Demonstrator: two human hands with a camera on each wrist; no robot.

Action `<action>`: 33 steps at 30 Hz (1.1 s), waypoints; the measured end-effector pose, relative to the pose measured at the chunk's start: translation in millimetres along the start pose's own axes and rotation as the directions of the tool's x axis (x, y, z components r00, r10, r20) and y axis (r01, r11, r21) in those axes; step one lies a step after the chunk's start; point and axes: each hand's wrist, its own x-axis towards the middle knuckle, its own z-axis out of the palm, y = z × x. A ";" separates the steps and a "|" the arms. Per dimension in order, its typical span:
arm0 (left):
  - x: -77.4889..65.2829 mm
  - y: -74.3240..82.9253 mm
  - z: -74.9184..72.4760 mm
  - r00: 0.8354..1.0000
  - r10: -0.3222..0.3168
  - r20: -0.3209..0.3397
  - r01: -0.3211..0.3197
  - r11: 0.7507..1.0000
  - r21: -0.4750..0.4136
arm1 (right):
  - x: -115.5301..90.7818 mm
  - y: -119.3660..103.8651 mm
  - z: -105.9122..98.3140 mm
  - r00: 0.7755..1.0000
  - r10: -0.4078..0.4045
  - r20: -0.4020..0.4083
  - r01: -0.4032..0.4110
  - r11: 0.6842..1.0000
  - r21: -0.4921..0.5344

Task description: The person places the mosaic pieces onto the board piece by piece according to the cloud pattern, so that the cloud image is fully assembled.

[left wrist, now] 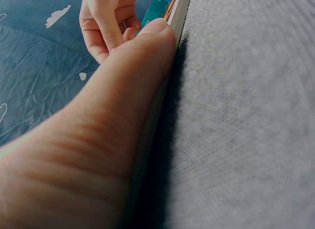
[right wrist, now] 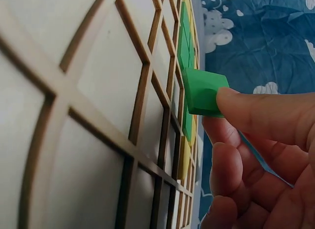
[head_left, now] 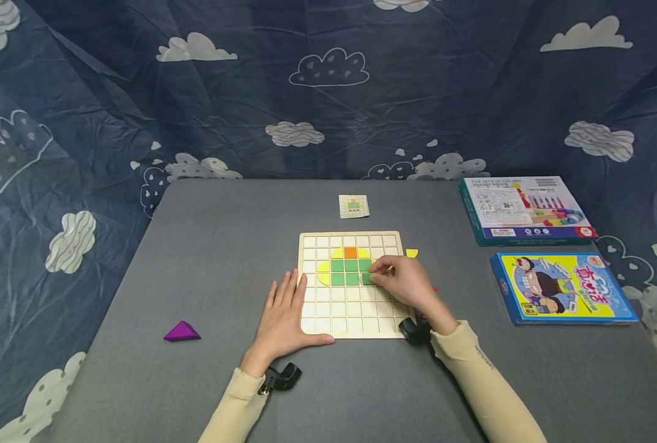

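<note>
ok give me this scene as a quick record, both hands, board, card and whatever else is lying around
left hand: at the left and near edges of the gridded board, fingers spread
right hand: pinches a green tile, tilted, at the board
board contents: one orange square, green squares, yellow pieces
card: beyond the board, gridded
left of board: purple pyramid
right of board: loose yellow piece; farther right, two boxes
</note>
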 end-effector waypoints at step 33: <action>-0.7 1.7 -0.7 1.000 -0.007 0.011 0.007 1.000 0.001 | 5.5 -0.2 8.6 0.998 0.062 -0.030 -0.064 0.995 -0.081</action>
